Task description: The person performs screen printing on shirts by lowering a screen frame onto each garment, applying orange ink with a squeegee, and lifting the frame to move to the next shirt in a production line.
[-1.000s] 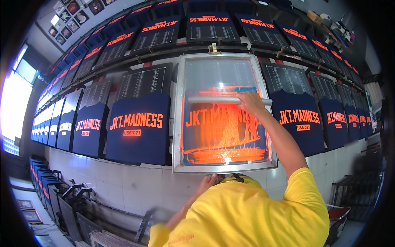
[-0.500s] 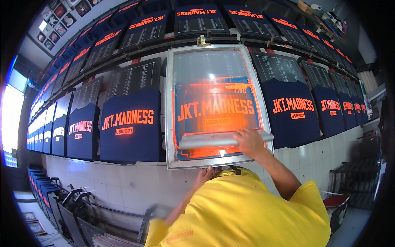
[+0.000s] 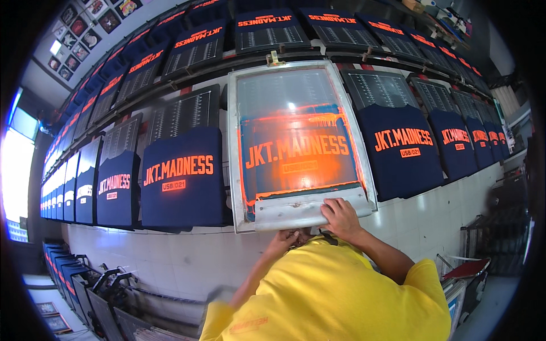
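A silkscreen in a metal frame lies over a navy shirt on a platen. Through its mesh show orange lettering and smeared orange ink, ending in a bright line near the bottom. My right hand is closed over the right part of a wide metal squeegee, which lies tilted across the frame's near end, its lower edge overlapping the rim. Just below that rim, close to my body, is my left hand. Its fingers are bent together, and what they hold, if anything, is hidden.
Navy shirts with orange lettering lie on platens to the left and right. Another row of platens runs behind a dark rail. A small brass-coloured clamp sits at the screen's far edge. Dark racks stand at lower left.
My right hand has drawn the squeegee toward me, from over the mesh to the near rim, and it now leans flatter. My left hand stays below the rim.
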A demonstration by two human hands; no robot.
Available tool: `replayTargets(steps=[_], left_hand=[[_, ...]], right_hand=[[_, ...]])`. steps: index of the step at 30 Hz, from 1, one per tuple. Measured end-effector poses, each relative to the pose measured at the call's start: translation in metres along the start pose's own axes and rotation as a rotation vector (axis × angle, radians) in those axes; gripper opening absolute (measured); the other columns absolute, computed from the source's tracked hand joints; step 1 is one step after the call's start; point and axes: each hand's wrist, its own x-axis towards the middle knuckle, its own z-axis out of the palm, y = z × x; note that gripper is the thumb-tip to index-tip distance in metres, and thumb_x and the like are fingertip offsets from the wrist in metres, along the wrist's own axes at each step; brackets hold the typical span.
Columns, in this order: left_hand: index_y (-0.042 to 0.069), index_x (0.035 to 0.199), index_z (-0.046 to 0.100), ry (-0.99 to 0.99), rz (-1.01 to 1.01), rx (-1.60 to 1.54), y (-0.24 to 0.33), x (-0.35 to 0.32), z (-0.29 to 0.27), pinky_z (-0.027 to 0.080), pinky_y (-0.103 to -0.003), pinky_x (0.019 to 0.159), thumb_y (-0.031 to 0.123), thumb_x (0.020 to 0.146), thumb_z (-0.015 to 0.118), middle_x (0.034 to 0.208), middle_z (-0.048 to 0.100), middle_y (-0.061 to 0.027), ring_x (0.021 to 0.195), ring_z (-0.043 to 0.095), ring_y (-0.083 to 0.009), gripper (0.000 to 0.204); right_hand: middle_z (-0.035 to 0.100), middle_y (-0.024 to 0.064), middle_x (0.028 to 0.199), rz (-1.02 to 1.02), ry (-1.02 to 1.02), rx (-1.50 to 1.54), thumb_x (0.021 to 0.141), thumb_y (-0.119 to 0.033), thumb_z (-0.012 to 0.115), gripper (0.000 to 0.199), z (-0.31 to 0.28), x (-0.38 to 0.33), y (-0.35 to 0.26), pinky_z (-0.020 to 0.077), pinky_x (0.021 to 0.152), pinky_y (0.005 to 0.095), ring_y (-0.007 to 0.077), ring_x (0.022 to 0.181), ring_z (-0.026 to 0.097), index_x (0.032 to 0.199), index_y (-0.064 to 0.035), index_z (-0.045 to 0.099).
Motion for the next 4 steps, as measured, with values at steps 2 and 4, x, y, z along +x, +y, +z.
replayTargets(steps=[2,4], left_hand=[[-0.001,0.123,0.059,-0.005,0.000,-0.039,-0.021,0.006,-0.008,0.049,-0.031,0.090,0.021,0.101,0.056,0.106,0.068,-0.0110,0.098,0.063,-0.0170,0.031],[0.005,0.132,0.058,0.018,-0.030,0.023,-0.044,0.015,-0.022,0.043,-0.034,0.102,0.022,0.099,0.061,0.125,0.062,-0.0149,0.119,0.057,-0.0193,0.038]], right_hand=[[0.054,0.0098,0.120,0.014,-0.022,0.014,0.059,-0.037,0.086,0.063,-0.002,0.001,-0.002,0.0470,0.085,0.0419,0.0280,0.106,0.053,0.106,-0.0069,0.059],[0.053,0.0088,0.120,0.039,-0.077,0.000,0.058,-0.039,0.086,0.068,0.001,-0.003,-0.002,0.0469,0.086,0.0422,0.0277,0.107,0.053,0.111,-0.0070,0.058]])
